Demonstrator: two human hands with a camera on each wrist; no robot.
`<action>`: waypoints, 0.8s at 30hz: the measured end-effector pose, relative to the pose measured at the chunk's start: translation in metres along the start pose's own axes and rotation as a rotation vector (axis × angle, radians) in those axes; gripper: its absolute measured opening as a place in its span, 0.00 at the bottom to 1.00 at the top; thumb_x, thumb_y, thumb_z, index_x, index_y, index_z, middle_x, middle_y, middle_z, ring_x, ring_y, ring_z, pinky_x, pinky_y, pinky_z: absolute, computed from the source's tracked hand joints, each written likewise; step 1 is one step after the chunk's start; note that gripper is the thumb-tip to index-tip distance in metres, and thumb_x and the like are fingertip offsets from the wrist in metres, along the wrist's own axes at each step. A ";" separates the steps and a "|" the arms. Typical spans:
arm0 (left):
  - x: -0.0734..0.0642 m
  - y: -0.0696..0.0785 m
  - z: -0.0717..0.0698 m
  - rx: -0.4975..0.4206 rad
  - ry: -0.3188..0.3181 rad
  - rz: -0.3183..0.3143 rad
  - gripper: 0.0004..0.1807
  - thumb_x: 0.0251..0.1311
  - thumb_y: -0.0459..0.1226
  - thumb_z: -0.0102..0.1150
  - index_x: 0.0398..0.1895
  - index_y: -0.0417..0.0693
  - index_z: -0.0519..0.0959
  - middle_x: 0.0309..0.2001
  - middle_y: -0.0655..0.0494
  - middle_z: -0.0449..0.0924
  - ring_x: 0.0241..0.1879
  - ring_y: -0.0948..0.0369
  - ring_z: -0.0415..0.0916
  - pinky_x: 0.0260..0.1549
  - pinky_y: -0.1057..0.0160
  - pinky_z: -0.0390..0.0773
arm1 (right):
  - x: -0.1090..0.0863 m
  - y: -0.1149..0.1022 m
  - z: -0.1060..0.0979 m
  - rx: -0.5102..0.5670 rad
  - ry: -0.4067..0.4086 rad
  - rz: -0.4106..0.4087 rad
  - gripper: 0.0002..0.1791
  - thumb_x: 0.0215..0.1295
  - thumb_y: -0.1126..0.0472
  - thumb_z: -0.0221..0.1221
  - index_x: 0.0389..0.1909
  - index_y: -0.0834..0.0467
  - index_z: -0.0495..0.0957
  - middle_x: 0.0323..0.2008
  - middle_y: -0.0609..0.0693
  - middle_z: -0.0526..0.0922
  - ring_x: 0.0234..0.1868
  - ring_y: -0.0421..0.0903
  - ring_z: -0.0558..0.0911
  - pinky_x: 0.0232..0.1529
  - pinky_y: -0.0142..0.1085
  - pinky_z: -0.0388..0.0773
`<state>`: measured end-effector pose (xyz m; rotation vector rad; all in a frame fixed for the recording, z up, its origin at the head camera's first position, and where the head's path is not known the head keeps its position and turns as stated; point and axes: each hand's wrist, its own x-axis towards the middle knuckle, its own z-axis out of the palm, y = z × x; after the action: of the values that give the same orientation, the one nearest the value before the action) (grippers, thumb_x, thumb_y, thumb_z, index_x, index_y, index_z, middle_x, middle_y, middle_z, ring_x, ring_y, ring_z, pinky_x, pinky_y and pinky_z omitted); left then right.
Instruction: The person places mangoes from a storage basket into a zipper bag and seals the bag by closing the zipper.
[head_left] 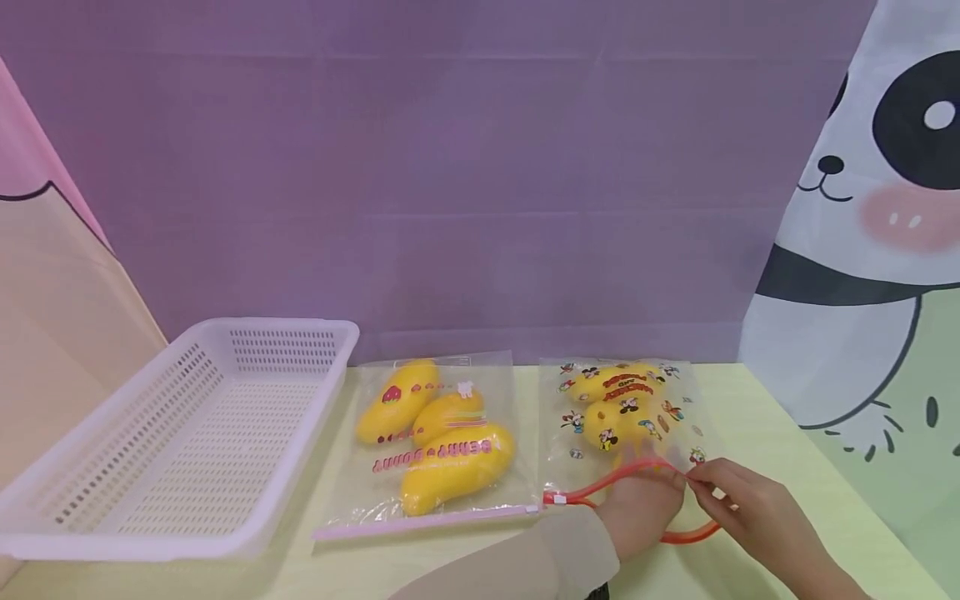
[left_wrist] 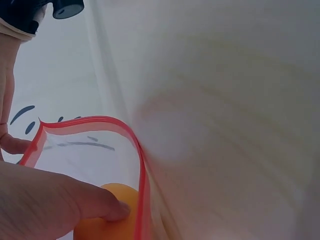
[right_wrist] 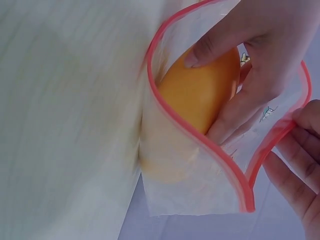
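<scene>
My left hand [head_left: 647, 510] reaches through the open mouth of a clear zip bag [head_left: 558, 442] with a red rim and printed cartoon figures. In the right wrist view its thumb and fingers grip a yellow mango [right_wrist: 197, 95] inside the mouth; the left wrist view shows the thumb on that mango [left_wrist: 120, 192]. My right hand [head_left: 757, 512] pinches the bag's red rim [right_wrist: 272, 135] at the right side and holds it apart. Deeper in the bag lie two more mangoes [head_left: 609, 423], seen through the plastic.
Left of this bag lies another zip bag [head_left: 337, 492] with a pink closure and three mangoes [head_left: 457, 467] in it. A white slotted basket [head_left: 300, 450] stands at the far left. A purple cloth [head_left: 480, 208] hangs behind the pale table [head_left: 795, 467].
</scene>
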<state>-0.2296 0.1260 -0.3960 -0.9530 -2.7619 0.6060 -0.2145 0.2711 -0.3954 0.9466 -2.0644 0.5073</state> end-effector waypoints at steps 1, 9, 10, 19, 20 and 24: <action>0.001 0.000 0.000 -0.002 0.003 -0.004 0.20 0.61 0.50 0.57 0.57 0.75 0.71 0.58 0.74 0.69 0.59 0.60 0.62 0.55 0.60 0.64 | 0.000 0.000 0.000 0.005 -0.002 0.001 0.23 0.70 0.44 0.44 0.27 0.55 0.78 0.26 0.40 0.79 0.24 0.27 0.74 0.22 0.18 0.71; 0.005 -0.003 0.004 -0.070 0.047 0.017 0.23 0.61 0.50 0.57 0.60 0.68 0.72 0.60 0.64 0.67 0.60 0.55 0.63 0.54 0.60 0.67 | 0.000 -0.001 -0.002 0.002 -0.014 0.003 0.24 0.71 0.44 0.43 0.27 0.54 0.78 0.26 0.40 0.80 0.24 0.26 0.74 0.22 0.18 0.71; 0.005 -0.003 0.004 -0.077 0.048 0.017 0.22 0.61 0.50 0.57 0.60 0.69 0.72 0.60 0.65 0.67 0.61 0.55 0.63 0.54 0.60 0.67 | 0.000 -0.001 -0.001 0.007 -0.010 0.000 0.24 0.71 0.44 0.43 0.27 0.55 0.78 0.26 0.40 0.80 0.24 0.27 0.74 0.22 0.18 0.71; 0.005 -0.004 0.003 -0.127 0.026 -0.028 0.24 0.61 0.49 0.58 0.61 0.67 0.70 0.56 0.67 0.70 0.57 0.58 0.64 0.50 0.62 0.69 | 0.000 -0.002 0.000 -0.014 -0.020 0.019 0.24 0.70 0.42 0.42 0.27 0.53 0.77 0.25 0.39 0.79 0.23 0.27 0.74 0.22 0.18 0.71; 0.004 -0.004 0.003 -0.128 0.029 -0.029 0.24 0.61 0.49 0.58 0.61 0.66 0.70 0.56 0.66 0.70 0.58 0.57 0.64 0.50 0.62 0.69 | 0.000 -0.002 0.000 -0.015 -0.019 0.020 0.24 0.70 0.42 0.42 0.27 0.53 0.77 0.25 0.40 0.79 0.23 0.27 0.73 0.21 0.18 0.70; 0.001 -0.005 0.001 -0.118 0.042 -0.031 0.24 0.61 0.49 0.57 0.61 0.66 0.70 0.56 0.66 0.70 0.58 0.58 0.63 0.50 0.62 0.70 | 0.001 -0.001 0.000 -0.011 -0.011 0.010 0.23 0.70 0.43 0.43 0.27 0.53 0.78 0.25 0.40 0.79 0.23 0.27 0.74 0.21 0.18 0.71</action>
<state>-0.2336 0.1224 -0.3947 -0.9332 -2.7962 0.4173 -0.2138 0.2701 -0.3947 0.9352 -2.0810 0.4961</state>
